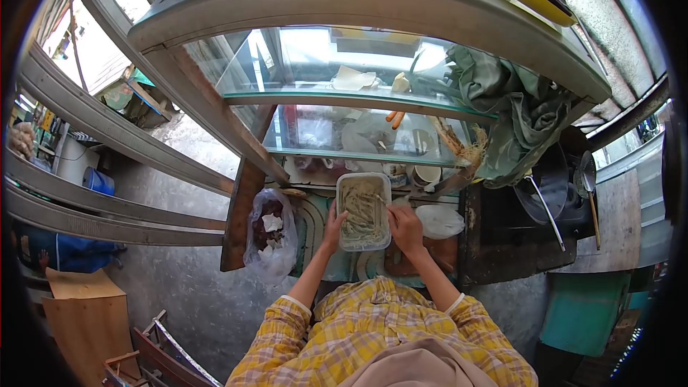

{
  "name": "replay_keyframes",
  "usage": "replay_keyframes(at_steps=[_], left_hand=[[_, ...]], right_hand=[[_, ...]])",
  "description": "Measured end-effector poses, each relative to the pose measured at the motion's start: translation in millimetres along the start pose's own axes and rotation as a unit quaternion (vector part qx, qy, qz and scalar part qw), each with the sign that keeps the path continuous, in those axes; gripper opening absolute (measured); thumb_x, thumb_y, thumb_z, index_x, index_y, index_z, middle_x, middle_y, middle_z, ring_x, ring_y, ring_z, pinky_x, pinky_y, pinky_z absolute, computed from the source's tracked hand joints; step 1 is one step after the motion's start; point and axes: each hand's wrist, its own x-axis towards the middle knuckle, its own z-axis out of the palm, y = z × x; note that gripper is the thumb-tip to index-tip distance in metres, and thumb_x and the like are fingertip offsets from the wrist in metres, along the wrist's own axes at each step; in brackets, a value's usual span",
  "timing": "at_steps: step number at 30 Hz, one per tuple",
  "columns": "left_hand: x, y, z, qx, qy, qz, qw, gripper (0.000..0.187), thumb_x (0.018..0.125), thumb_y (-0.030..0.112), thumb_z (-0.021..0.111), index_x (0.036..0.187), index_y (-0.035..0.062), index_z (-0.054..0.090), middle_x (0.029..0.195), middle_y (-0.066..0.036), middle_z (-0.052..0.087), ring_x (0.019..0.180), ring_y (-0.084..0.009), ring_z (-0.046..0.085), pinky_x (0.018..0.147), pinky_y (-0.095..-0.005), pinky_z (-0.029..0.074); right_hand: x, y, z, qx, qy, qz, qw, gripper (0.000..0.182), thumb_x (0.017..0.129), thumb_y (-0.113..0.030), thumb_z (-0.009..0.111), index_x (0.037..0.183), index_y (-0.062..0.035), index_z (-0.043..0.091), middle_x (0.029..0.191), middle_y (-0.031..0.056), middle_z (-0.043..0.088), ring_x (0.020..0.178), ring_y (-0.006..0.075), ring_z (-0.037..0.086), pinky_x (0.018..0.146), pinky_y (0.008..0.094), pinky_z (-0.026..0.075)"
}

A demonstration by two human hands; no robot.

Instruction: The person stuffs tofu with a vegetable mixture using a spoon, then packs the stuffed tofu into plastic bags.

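Observation:
A clear rectangular plastic container (pixel 362 248) is in front of me over the counter, with pale, stringy greyish-beige food (pixel 363 204) inside. My left hand (pixel 335 226) grips its left side, the thumb over the rim. On the opposite side, my right hand (pixel 406 229) is closed at the right edge; its fingertips under the container are hidden. Just beyond my right hand lies a knotted clear plastic bag (pixel 440 221) with pale contents. Below that hand is a brown board (pixel 423 256).
A glass display case (pixel 373 97) rises ahead, a green cloth (pixel 502 100) draped over its right side. Left of the container hangs a plastic bag of scraps (pixel 270 240). At right, a dark wok (pixel 545 186) with utensils sits on a stove. Wooden furniture stands lower left.

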Motion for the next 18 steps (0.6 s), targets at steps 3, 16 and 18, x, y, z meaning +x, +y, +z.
replay_keyframes(at_steps=[3,16,18], left_hand=[[-12,2,9,0.016,0.005,0.045,0.999,0.079,0.086,0.031,0.06,0.148,0.0102,0.015,0.145,-0.011,0.029,0.131,-0.024,0.033,0.106,-0.0355,0.027],[-53,45,36,0.098,0.02,0.169,0.98,0.079,0.084,0.029,0.06,0.149,0.0151,0.016,0.147,-0.013,0.018,0.137,-0.0299,0.022,0.109,-0.042,0.025],[-54,45,37,0.08,0.019,0.158,0.984,0.079,0.084,0.03,0.059,0.149,0.0154,0.016,0.147,-0.013,0.018,0.136,-0.0298,0.023,0.108,-0.0422,0.026]], right_hand=[[-1,-1,-5,-0.029,-0.031,0.036,0.998,0.02,0.087,-0.011,0.055,0.104,-0.0036,0.063,0.09,0.0116,0.064,0.079,0.0295,0.062,0.067,0.0392,0.05],[-19,-43,-33,-0.041,-0.151,0.008,0.988,0.018,0.086,-0.01,0.057,0.102,-0.0034,0.062,0.086,0.0153,0.064,0.072,0.0353,0.063,0.06,0.0411,0.05],[-22,-43,-39,-0.021,-0.138,-0.007,0.99,0.018,0.086,-0.009,0.056,0.102,-0.0026,0.062,0.086,0.0156,0.064,0.073,0.0354,0.063,0.06,0.0411,0.05]])
